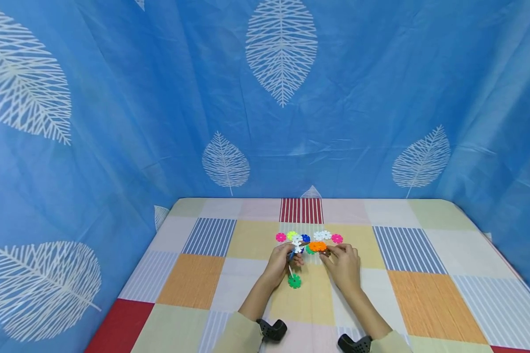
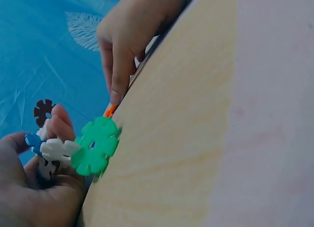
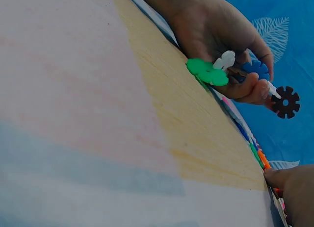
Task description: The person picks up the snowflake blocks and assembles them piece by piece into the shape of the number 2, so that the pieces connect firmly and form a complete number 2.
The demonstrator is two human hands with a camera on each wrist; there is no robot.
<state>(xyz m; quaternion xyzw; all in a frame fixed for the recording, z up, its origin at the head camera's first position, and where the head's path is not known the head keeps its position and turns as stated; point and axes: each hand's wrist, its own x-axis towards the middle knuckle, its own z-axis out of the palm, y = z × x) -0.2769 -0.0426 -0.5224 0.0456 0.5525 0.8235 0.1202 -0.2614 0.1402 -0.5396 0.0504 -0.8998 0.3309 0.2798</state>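
My left hand (image 1: pixel 276 267) grips a small assembly of slotted, flower-shaped plastic discs. In the left wrist view, its green disc (image 2: pixel 104 136) sticks out on one side, joined to a white disc (image 2: pixel 56 149). A blue disc (image 2: pixel 33 142) sits between the fingers, and a dark brown disc (image 2: pixel 42 112) stands out at the far end. The right hand (image 1: pixel 346 269) reaches down to the tabletop, its thumb and fingertips pinching an orange disc (image 1: pixel 320 246). Another orange piece seems to overlap it. The right hand's fingertips partly hide what lies under them.
Loose discs lie in a loose row beyond the hands: pink (image 1: pixel 280 237), yellow (image 1: pixel 292 235), blue (image 1: pixel 306 238), white (image 1: pixel 326 235) and another pink one (image 1: pixel 337 239). A patchwork cloth (image 1: pixel 194 282) covers the table. Blue leaf-print curtain (image 1: pixel 344 98) hangs behind and at both sides.
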